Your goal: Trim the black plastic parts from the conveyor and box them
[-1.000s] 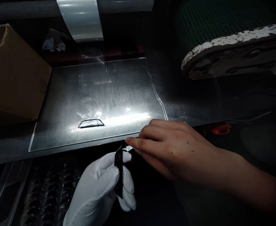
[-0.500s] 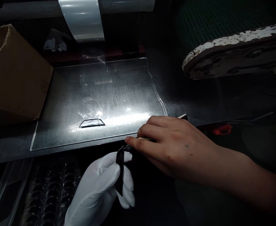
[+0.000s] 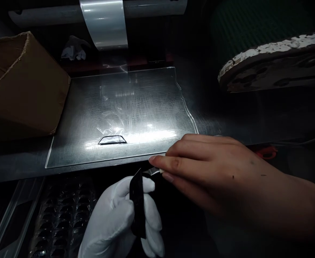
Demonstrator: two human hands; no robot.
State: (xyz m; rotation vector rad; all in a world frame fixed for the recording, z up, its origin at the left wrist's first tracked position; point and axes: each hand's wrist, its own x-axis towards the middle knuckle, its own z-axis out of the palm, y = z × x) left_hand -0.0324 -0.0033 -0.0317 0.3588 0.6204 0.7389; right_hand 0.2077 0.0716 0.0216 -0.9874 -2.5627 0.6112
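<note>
Black piece [image 3: 137, 208] has turned since the last frame, showing more of its broad face; more of the thin tool's [image 3: 154, 171] metal end is out too. Gloved left hand [image 3: 109, 218] pinches the piece upright, below the bench edge. Bare right hand [image 3: 208, 165] — fingers together, gripping the tool, tip at the piece's upper edge, contact unclear. Trapezoid piece [image 3: 112, 140] lies on the clear sheet [image 3: 146, 96] — cardboard box [image 3: 39, 89] left of it.

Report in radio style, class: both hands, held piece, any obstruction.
Left hand, gloved: gripping dark piece. Right hand, bare: holding slim tool. Tip near piece's upper end, contact unclear. Nothing visibly blocking.
</note>
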